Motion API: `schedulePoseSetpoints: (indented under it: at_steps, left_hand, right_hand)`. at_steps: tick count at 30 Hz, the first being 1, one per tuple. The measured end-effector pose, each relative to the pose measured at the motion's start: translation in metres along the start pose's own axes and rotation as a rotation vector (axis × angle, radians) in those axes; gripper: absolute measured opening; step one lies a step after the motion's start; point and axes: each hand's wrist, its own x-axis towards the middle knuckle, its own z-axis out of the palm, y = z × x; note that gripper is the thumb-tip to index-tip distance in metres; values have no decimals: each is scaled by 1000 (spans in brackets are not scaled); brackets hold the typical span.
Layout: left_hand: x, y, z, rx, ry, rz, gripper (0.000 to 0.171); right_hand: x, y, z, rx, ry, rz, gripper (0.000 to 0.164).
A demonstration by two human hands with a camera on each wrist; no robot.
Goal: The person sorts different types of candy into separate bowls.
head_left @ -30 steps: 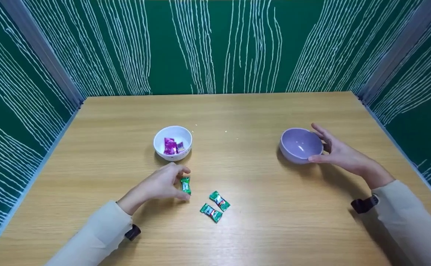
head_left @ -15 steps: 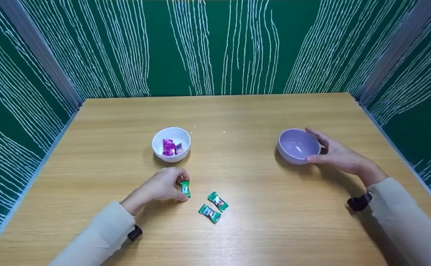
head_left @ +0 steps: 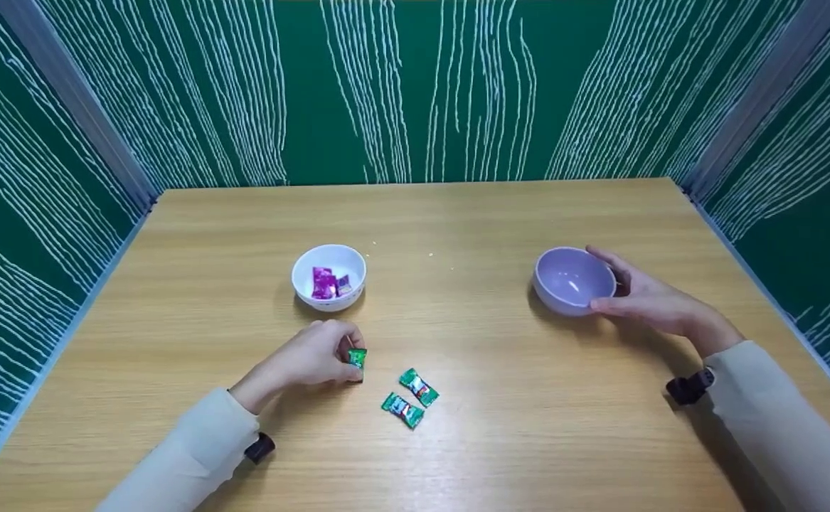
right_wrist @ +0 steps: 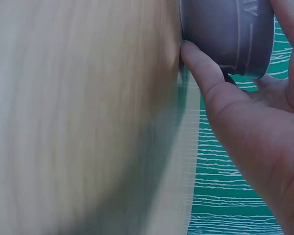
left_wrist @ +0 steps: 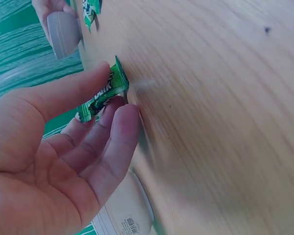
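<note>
My left hand pinches a green-wrapped candy between thumb and fingers, close over the table in front of the white bowl. In the left wrist view the candy stands tilted, part of its lettering hidden by the thumb. Two purple-wrapped candies lie inside the white bowl. At the right, my right hand holds the purple bowl by its near right side, thumb in front and fingers behind. The right wrist view shows the thumb against the bowl's outer wall.
Two more green-wrapped candies, one farther back and one nearer, lie on the wooden table right of my left hand. Tiny white crumbs dot the table between the bowls. Green panels with white lines enclose the back and sides.
My left thumb and fingers have come together on the green candy, which has tipped up between them. My right hand stays at the purple bowl. The head view has shifted slightly.
</note>
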Motion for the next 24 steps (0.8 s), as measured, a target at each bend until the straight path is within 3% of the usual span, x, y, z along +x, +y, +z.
schedulePoseSetpoints:
  at_steps: [7,16,24]
  left_hand:
    - [0,1,-2,-23,-37,1,26]
    - [6,8,-2,0,-37,110,18]
    - [14,20,1,-60,-80,107,17]
  right_hand:
    - [-1,-1,0,4,-5,2,95]
    - [0,0,1,13,-4,-7,96]
    - [1,0,0,-3,-18,-23,94]
